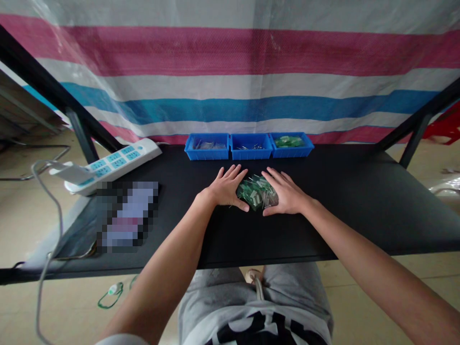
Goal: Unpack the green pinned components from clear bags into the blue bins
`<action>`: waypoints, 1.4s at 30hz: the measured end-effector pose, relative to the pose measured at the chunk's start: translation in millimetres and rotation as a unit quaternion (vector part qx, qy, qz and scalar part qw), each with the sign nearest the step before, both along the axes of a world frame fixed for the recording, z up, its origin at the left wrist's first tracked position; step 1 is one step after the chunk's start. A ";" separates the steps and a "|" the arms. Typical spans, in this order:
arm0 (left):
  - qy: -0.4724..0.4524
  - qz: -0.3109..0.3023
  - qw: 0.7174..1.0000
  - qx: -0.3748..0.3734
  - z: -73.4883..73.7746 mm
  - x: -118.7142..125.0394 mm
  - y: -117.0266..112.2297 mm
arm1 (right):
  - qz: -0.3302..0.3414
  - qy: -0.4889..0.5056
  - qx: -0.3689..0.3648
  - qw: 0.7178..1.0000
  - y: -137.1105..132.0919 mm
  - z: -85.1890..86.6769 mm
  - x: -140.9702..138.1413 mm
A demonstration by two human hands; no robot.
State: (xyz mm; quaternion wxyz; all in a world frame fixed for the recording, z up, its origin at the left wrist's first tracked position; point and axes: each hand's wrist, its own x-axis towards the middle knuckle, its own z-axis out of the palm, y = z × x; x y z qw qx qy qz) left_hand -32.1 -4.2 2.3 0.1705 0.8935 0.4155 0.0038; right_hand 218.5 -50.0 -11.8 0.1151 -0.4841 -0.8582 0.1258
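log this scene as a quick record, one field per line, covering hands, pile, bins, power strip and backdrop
left hand: fingers spread, at left side of the pile
right hand: fingers spread, at right side of the pile
pile: small green and clear pieces on the black table
left blue bin: clear pieces
middle blue bin: thin pieces
right blue bin: green pieces
power strip: white, table's left end
backdrop: striped sheet

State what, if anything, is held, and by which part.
Nothing is held: the left hand and right hand, both open, cup the pile of small pieces from either side.
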 end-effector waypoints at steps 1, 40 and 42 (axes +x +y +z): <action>-0.013 -0.006 1.000 0.014 -1.4 1.9 0.3 | 0.000 0.002 -0.001 1.000 4.2 -0.1 -4.0; -0.257 0.141 0.952 0.084 -7.9 13.9 5.1 | 0.035 0.214 0.034 0.976 43.1 19.3 -1.3; -0.257 0.141 0.952 0.086 -8.7 13.7 5.3 | 0.045 0.194 0.012 0.980 43.1 18.2 -2.0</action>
